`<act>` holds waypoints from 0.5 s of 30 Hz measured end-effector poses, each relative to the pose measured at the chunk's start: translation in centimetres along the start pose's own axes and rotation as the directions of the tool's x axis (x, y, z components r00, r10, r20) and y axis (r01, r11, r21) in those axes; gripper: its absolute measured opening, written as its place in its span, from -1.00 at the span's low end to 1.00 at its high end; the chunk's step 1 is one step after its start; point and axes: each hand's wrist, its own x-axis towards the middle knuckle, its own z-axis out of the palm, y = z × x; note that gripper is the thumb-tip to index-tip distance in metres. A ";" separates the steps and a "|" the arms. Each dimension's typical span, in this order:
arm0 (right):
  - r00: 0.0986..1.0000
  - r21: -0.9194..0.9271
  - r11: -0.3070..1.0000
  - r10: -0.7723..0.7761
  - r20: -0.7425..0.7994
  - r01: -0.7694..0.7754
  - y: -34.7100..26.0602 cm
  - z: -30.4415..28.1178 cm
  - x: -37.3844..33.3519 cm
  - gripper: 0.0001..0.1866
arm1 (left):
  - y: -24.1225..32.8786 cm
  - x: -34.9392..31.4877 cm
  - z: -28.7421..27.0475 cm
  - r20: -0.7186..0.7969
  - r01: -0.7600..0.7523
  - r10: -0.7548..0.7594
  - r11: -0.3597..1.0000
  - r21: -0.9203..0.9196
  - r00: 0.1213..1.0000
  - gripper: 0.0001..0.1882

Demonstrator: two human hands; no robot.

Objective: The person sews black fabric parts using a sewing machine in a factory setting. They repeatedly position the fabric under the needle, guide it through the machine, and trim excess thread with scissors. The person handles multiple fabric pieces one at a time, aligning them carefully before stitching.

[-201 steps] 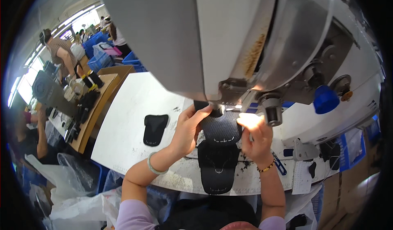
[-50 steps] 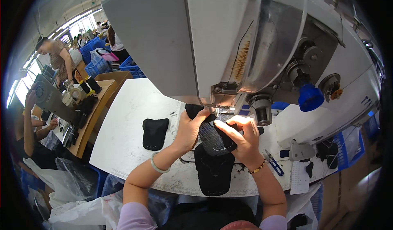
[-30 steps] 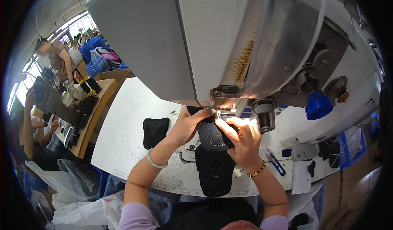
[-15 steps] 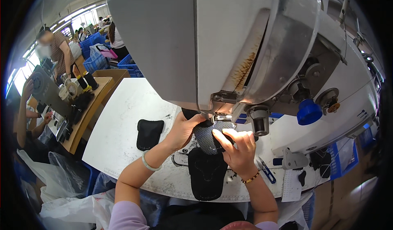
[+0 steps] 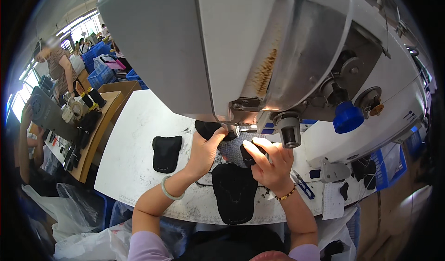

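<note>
Head view: the right hand (image 5: 274, 167) had shifted from the right side to the near-right part of the grey mesh piece (image 5: 232, 150), likely steering it under the machine head (image 5: 227, 43). Right fingers gripped there; left hand (image 5: 202, 153) fingers pinched the far-left side.

Under the head of a sewing machine (image 5: 162, 43), the left hand (image 5: 200, 153) and the right hand (image 5: 274, 167) hold a grey-and-black textured piece (image 5: 231, 150) from either side, though the left fingers seem mostly hidden beneath it. Between the forearms, a black pad (image 5: 235, 193) reaches the near edge of the white tabletop (image 5: 125, 163), and a smaller dark pad (image 5: 167, 153) lies toward the left edge. Blue-handled snips (image 5: 305, 189) lie beside the right wrist, with a white sheet (image 5: 333, 203) farther right at the near edge.
</note>
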 end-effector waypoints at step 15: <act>0.990 0.075 0.987 0.139 0.032 -0.141 1.1 -0.4 -0.4 -0.57 | 1.4 -2.0 1.8 -0.126 0.042 -0.025 0.991 0.131 0.992 -0.84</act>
